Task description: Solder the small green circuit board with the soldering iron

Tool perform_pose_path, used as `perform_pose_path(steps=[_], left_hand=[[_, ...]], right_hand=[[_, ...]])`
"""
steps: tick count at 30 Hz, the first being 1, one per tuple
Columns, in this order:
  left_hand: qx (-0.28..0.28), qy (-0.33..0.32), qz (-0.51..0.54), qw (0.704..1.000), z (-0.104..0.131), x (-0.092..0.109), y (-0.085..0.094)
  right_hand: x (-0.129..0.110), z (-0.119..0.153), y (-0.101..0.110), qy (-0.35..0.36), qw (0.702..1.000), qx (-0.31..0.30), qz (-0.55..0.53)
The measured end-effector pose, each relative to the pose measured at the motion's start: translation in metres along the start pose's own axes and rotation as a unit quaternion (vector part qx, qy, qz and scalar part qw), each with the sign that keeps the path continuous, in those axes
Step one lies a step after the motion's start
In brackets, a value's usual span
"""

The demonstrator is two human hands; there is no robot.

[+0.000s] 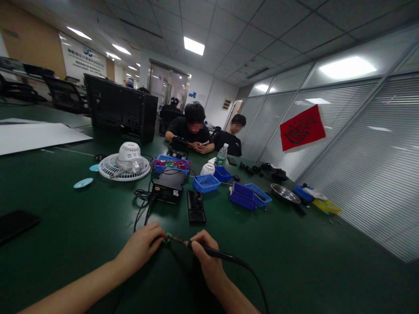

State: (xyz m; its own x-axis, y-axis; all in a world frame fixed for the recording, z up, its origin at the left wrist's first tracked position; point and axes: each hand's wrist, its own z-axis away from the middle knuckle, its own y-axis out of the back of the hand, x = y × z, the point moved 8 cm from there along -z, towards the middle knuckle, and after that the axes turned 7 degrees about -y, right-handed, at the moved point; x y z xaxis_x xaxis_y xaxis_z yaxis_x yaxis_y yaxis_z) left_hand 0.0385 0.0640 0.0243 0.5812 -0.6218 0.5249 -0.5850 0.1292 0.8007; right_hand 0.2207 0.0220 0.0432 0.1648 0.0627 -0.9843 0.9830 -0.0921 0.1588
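Observation:
My right hand (209, 259) grips a soldering iron (212, 252) like a pen, its black cord running down to the right. The iron's tip reaches left to a small green circuit board (168, 237) just above the table; whether they touch I cannot tell. At the board's left edge, my left hand (145, 240) has its fingers pinched together on a thin red wire (163, 237). The fingertips partly hide how wire and board meet. Beyond the hands stands a black soldering iron holder (196, 207), with a black box-shaped soldering station (167, 187) to its left.
Farther back are a white fan (124, 168), a blue basket of red wires (172, 164), several blue bins (206, 183), a bottle (221, 155) and a metal bowl (285, 193). A black phone-like slab (18, 224) lies left. Two people sit across the table.

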Motion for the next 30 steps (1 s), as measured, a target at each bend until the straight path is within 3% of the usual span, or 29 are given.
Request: perform_pose_path(steps=[17, 24, 28, 30], left_hand=[[0.002, 0.001, 0.003, 1.000, -0.001, 0.001, 0.003], [-0.002, 0.006, -0.005, 1.000, -0.001, 0.003, 0.004], [-0.001, -0.001, -0.010, 1.000, -0.001, 0.003, 0.004], [0.002, -0.007, -0.006, 1.000, -0.001, 0.002, 0.003]], right_hand=[[0.000, -0.002, 0.001, -0.006, 1.000, -0.012, 0.024], [-0.007, -0.004, 0.002, -0.011, 0.999, -0.043, 0.026], [0.003, -0.007, 0.004, -0.040, 0.997, -0.061, 0.002], [0.011, -0.009, 0.009, -0.048, 0.997, -0.035, -0.041]])
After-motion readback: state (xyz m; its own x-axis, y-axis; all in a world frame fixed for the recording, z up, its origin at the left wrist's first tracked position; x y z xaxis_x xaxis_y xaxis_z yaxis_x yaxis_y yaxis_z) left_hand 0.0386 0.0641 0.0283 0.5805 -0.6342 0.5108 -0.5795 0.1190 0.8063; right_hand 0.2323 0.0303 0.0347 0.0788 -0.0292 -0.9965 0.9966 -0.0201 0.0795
